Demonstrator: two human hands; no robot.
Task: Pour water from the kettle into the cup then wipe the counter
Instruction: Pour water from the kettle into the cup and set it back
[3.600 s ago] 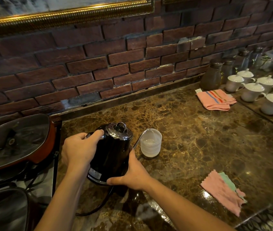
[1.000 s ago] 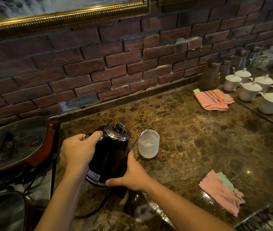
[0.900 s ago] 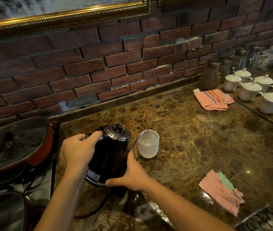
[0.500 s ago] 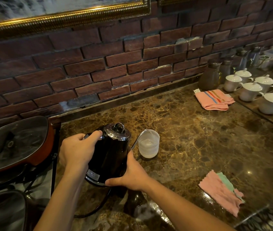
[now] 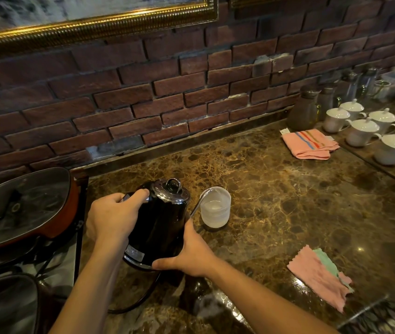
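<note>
A black kettle (image 5: 160, 222) with a chrome lid is lifted and tilted to the right over the brown marble counter (image 5: 288, 203). My left hand (image 5: 113, 216) grips its handle. My right hand (image 5: 191, 251) cups its lower right side and base. The thin curved spout reaches over the rim of a translucent plastic cup (image 5: 215, 206), which stands on the counter and holds some water. A pink and green cloth (image 5: 320, 276) lies flat at the front right.
A glass-lidded pan (image 5: 20, 208) sits at the left, past the counter's edge. A folded pink striped towel (image 5: 309, 143) lies at the back right, beside a dark jar (image 5: 303, 112) and several white lidded cups (image 5: 363, 132). A brick wall stands behind. A black cord runs under the kettle.
Almost nothing has moved: both hands keep the kettle tilted with the spout over the cup. The water level in the cup looks about the same.
</note>
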